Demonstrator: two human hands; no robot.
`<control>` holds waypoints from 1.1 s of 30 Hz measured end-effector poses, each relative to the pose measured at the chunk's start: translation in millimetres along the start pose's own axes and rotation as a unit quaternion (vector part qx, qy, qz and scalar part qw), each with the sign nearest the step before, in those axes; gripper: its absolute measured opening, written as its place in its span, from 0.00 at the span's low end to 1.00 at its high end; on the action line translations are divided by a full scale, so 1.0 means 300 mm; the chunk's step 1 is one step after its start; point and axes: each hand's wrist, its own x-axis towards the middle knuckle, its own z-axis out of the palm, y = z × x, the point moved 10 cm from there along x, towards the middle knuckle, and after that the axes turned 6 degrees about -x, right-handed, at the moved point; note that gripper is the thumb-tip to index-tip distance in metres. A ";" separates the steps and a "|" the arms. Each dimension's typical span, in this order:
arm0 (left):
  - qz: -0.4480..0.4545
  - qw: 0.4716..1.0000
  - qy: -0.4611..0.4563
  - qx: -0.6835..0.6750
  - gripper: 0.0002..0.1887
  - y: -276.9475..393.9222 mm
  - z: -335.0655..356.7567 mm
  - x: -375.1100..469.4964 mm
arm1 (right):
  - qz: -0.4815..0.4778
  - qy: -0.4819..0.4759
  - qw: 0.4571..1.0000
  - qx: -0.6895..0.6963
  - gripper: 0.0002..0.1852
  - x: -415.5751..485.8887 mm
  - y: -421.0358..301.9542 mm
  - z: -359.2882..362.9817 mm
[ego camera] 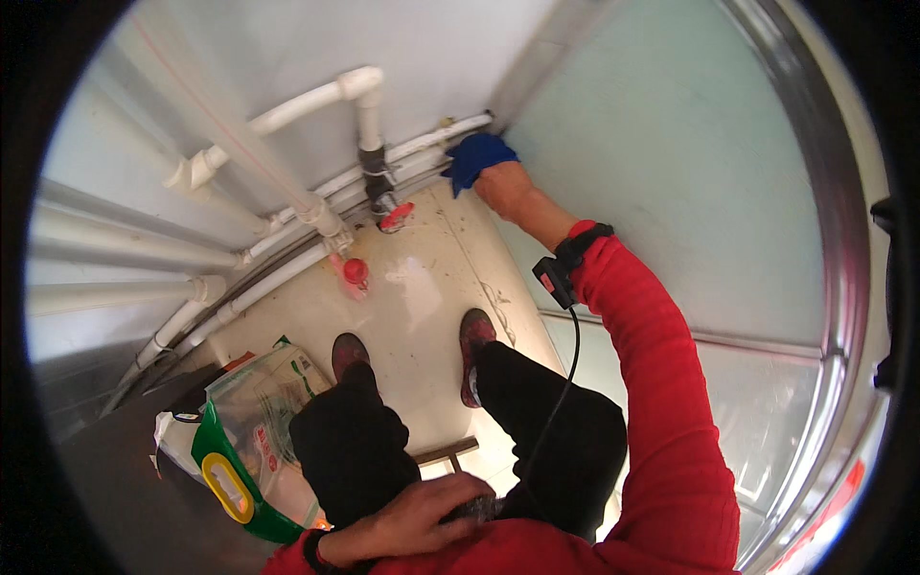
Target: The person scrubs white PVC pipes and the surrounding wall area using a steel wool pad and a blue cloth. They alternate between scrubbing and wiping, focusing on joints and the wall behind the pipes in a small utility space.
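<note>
My right hand [507,188] is stretched forward, gripping a blue cloth [483,157]. The cloth is pressed into the low corner where the white wall pipe [417,147] meets the frosted glass panel [668,165]. It covers most of my fingers. My left hand [424,514] lies across my lap, fingers bent. Under those fingers shows a dark grey, glinting thing [476,509]; whether the hand grips it I cannot tell. Around my right wrist, over the red sleeve, a black strap holds a small box [555,282] with a cable.
White pipes run along the left wall. Two red-handled valves [355,272] [397,215] stand low over the cream floor [424,345]. Left of my legs is a clear plastic bag [251,410] with a green edge and yellow handle [228,489]. A metal frame [837,302] edges the glass.
</note>
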 end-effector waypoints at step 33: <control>0.139 0.980 0.065 -0.130 0.14 0.148 0.186 0.133 | 0.144 0.154 0.778 0.593 0.32 -1.088 -0.251 -1.245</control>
